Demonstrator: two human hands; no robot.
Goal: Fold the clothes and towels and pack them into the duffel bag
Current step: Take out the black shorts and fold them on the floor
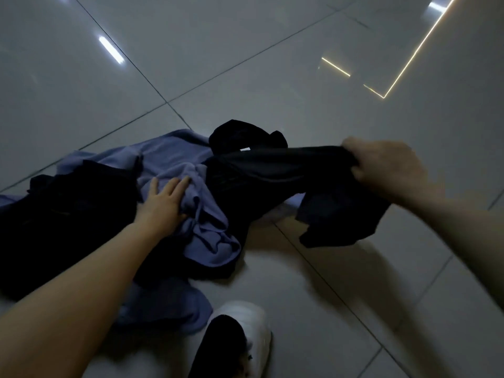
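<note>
Black garment (pixel 272 170) bunched in right hand (pixel 387 167) fingers; left hand (pixel 163 203) flat, released, on blue cloth (pixel 174 165)

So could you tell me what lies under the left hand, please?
The left hand presses flat on crumpled lavender-blue fleece cloth, which overlies dark garments. Whatever lies deeper is covered.

Two hands were in view: the left hand (pixel 166 203) and the right hand (pixel 381 167). One white shoe (pixel 253 331) showed near. One blue cloth (pixel 174 165) lay among dark garments (pixel 81 203), whose number could not be told.
</note>
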